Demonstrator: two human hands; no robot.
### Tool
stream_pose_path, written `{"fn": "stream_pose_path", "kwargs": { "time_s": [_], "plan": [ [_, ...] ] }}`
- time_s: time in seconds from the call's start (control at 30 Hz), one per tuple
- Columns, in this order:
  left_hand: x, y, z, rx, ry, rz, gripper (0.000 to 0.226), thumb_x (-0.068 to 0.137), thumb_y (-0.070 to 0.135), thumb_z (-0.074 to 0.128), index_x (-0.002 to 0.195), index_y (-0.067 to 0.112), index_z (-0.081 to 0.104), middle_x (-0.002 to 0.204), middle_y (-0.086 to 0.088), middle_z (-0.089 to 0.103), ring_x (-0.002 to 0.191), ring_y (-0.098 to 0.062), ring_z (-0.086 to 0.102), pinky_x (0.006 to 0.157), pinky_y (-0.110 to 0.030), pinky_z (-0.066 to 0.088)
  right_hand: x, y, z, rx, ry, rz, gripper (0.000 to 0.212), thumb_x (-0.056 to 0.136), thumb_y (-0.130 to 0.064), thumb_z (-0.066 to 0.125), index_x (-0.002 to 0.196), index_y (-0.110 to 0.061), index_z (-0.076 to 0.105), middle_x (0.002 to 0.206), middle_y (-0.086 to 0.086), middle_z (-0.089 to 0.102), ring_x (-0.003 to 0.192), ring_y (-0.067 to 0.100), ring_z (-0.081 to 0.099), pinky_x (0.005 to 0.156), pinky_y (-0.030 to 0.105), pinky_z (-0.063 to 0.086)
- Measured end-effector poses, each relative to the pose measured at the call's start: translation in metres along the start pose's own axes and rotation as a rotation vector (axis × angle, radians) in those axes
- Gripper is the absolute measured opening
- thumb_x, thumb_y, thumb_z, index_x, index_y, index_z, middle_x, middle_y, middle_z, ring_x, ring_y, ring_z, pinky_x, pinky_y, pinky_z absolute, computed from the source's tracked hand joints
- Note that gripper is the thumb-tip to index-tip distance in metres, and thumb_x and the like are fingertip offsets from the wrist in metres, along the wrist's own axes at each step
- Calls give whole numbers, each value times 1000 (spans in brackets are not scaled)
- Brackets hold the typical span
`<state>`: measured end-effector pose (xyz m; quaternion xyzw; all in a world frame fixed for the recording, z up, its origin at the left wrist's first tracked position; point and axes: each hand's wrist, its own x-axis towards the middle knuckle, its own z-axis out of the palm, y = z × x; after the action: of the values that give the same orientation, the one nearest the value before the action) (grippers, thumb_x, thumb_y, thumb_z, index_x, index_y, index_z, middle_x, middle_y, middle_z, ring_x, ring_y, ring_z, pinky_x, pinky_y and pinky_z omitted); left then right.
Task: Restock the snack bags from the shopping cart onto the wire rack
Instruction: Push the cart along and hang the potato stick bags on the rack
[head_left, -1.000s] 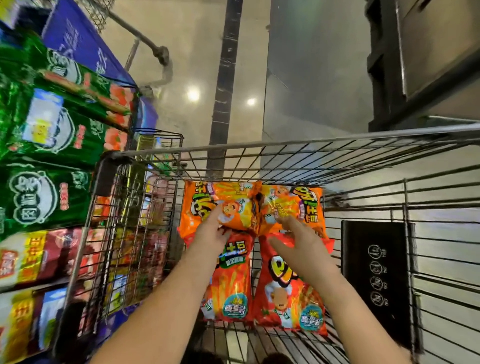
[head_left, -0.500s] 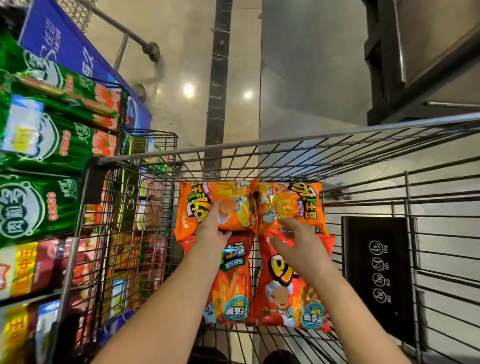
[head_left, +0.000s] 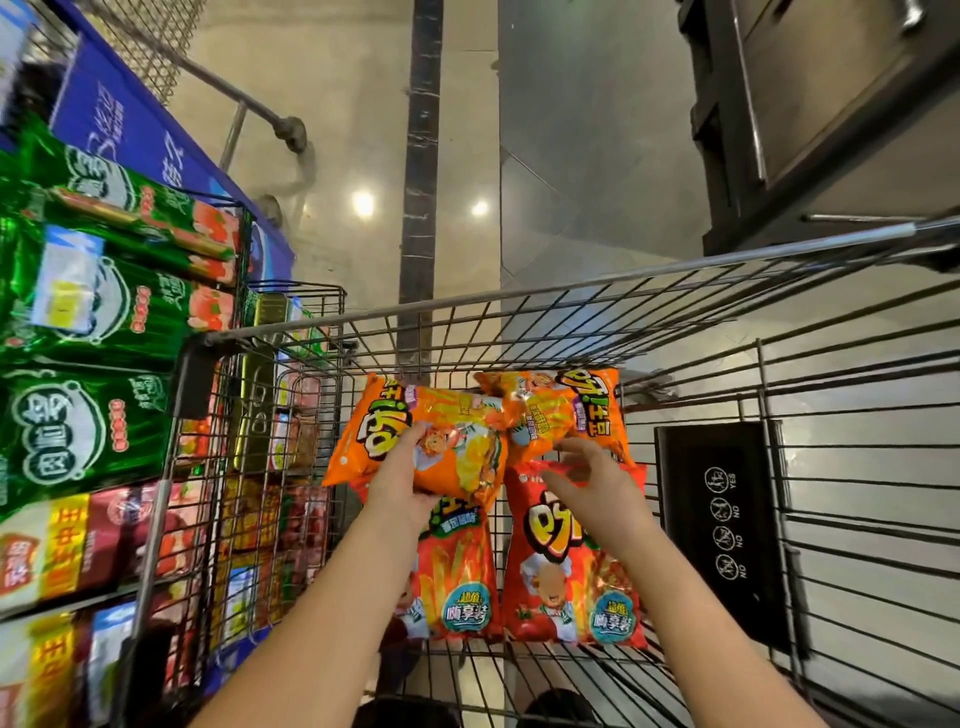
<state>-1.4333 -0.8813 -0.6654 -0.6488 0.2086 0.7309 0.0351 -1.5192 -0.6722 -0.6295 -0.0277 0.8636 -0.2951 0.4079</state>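
Far in the cart (head_left: 519, 307), my left hand (head_left: 410, 483) grips one orange bag (head_left: 452, 441); my right hand (head_left: 597, 486), fingers spread and empty, hovers at the near edge of the second bag (head_left: 589, 408), lying crosswise.

The cart (head_left: 519, 322) was of grey metal wire, smooth, with a dull shine. The orange bag (head_left: 457, 431) was of glossy plastic film, wrinkled, with bright glints. The red bags (head_left: 571, 571) had the same shiny film. The green packs (head_left: 104, 312) looked like very glossy foil. The black panel (head_left: 717, 519) was matt. The floor (head_left: 337, 156) was smooth and polished, and it reflected the lamps.
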Motion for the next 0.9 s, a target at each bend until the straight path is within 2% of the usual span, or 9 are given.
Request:
{"fn": "stream_pose_path", "kwargs": {
  "time_s": [0.13, 0.2, 0.27, 0.4, 0.47, 0.57, 0.67, 0.8, 0.9],
  "plan": [
    [-16, -1, -20, 91, -53, 48, 34, 92, 31, 75, 122, 15, 71, 98, -14, 80, 92, -30, 74, 94, -47, 57, 2, 6, 0, 137, 5, 112, 60, 94, -42, 71, 145, -22, 48, 122, -8, 63, 110, 11, 58, 90, 30, 46],
    [-25, 3, -27, 123, -72, 57, 32, 93, 30, 74, 121, 15, 71, 97, -14, 80, 90, -29, 75, 88, -45, 58, 6, 8, 0, 201, 3, 188, 65, 93, -47, 69, 148, -22, 44, 131, -2, 62, 121, 21, 58, 96, 36, 46],
    [-35, 6, -33, 170, -79, 58, 28, 92, 29, 74, 116, 14, 72, 99, -14, 80, 94, -31, 75, 92, -48, 57, 12, 9, 2, 293, 21, 304, 73, 90, -54, 70, 148, -20, 42, 142, 4, 57, 132, 29, 53, 103, 43, 43],
    [-52, 8, -40, 237, -111, 56, 14, 94, 25, 72, 102, 14, 73, 93, -14, 80, 95, -32, 72, 98, -51, 54, 32, 12, 17, 685, -14, 516, 107, 63, -79, 77, 148, -22, 44, 149, 7, 55, 139, 32, 50, 116, 56, 37],
    [-58, 10, -43, 233, -127, 42, 15, 93, 25, 73, 103, 14, 74, 102, -16, 79, 102, -34, 71, 104, -54, 51, 46, 15, 25, 902, -2, 553, 97, 75, -64, 80, 150, -16, 43, 153, 15, 50, 141, 32, 48, 116, 52, 40],
    [-58, 15, -50, 238, -158, 34, 16, 93, 25, 72, 105, 15, 74, 110, -18, 77, 103, -35, 72, 104, -54, 51, 59, 9, 29, 1099, -5, 550, 73, 97, -45, 66, 153, -7, 39, 157, 17, 43, 146, 29, 42, 115, 40, 39],
    [-55, 16, -57, 245, -193, 29, 23, 94, 26, 68, 113, 15, 74, 116, -17, 76, 103, -34, 74, 100, -52, 53, 74, 12, 34, 1199, 7, 484, 48, 98, -42, 66, 131, -8, 59, 136, 15, 61, 122, 26, 59, 110, 37, 41],
    [-51, 13, -62, 274, -235, 22, 36, 93, 26, 67, 125, 12, 70, 120, -15, 75, 106, -31, 75, 98, -48, 54, 100, 18, 42, 1296, 70, 490, 46, 87, -48, 76, 118, -15, 65, 125, 17, 70, 116, 29, 66, 107, 49, 50],
    [-47, 10, -61, 296, -243, 18, 44, 87, 27, 70, 129, 11, 68, 123, -15, 74, 116, -33, 70, 100, -49, 54, 112, 13, 45, 1304, 41, 556, 60, 83, -52, 79, 128, -17, 60, 131, 13, 66, 125, 32, 59, 112, 56, 44]
  ]
}}
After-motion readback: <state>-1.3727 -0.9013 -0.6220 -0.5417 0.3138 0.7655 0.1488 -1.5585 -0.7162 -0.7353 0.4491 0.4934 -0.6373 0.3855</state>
